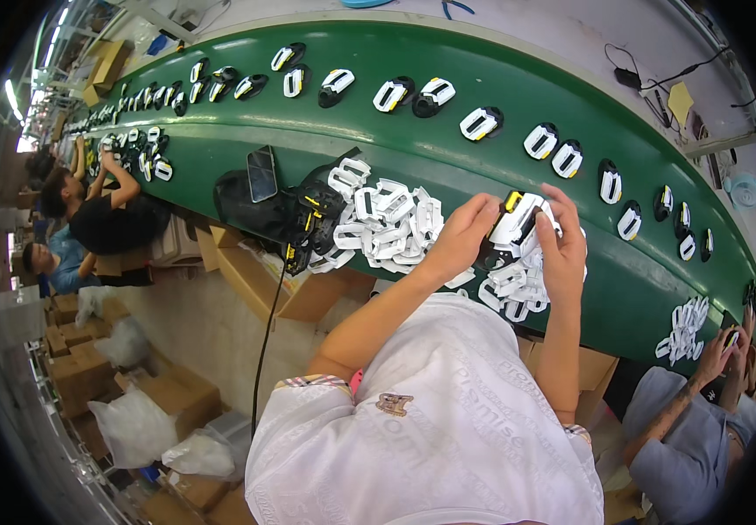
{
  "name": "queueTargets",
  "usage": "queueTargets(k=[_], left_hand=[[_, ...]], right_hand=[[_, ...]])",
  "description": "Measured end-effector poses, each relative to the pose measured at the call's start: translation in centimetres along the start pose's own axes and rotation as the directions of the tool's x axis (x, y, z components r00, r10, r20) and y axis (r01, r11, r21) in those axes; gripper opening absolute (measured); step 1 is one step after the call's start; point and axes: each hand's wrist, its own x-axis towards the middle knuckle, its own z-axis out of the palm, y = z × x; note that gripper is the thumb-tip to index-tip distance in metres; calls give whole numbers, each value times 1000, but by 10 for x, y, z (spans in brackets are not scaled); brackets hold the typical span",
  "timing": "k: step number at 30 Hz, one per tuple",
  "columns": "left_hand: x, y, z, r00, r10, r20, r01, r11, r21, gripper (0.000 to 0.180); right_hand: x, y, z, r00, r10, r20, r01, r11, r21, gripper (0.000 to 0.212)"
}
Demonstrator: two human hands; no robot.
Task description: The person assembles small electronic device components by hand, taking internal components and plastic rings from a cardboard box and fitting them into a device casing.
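Between my hands, above the green belt, is a white-and-black plastic housing [513, 229] with a yellow piece at its top left. My left hand [464, 234] grips its left side, with the fingertips near the yellow piece. On its other side my right hand [562, 241] is closed round the edge, the thumb pressing on the white face. A large pile of loose white plastic frames [388, 217] lies left of my left hand. Under my hands is a smaller pile of white frames [515, 289]. What the underside of the housing looks like is hidden.
Rows of white-and-black housings [480, 123] run along the green belt [343, 131]. Black parts with yellow bits [312, 219] and a phone [262, 173] sit at the left. Cardboard boxes [260, 284] stand below the belt edge. Other people work at the far left and right.
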Motion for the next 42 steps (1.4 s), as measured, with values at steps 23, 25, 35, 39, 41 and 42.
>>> queueTargets(k=[23, 25, 35, 39, 41, 42], left_hand=[[-15, 23, 17, 987, 155, 37, -159, 949, 273, 17], [-13, 20, 23, 971, 232, 51, -235, 904, 356, 16], [-12, -14, 21, 977, 213, -27, -200, 947, 253, 17], [-9, -7, 22, 971, 214, -107, -186, 957, 221, 22], [-12, 2, 23, 960, 245, -138, -200, 940, 276, 23], [-13, 6, 23, 956, 259, -140, -206, 929, 308, 22]], right_hand=[[-42, -7, -7, 980, 136, 148, -179, 924, 337, 31], [-44, -9, -10, 980, 164, 113, -194, 921, 339, 31], [-46, 1, -10, 980, 180, 84, -197, 941, 276, 30], [-49, 4, 1, 995, 95, 41, -94, 995, -24, 38], [-51, 2, 11, 990, 133, 51, -138, 985, 105, 42], [-48, -1, 13, 984, 157, 82, -170, 970, 176, 42]])
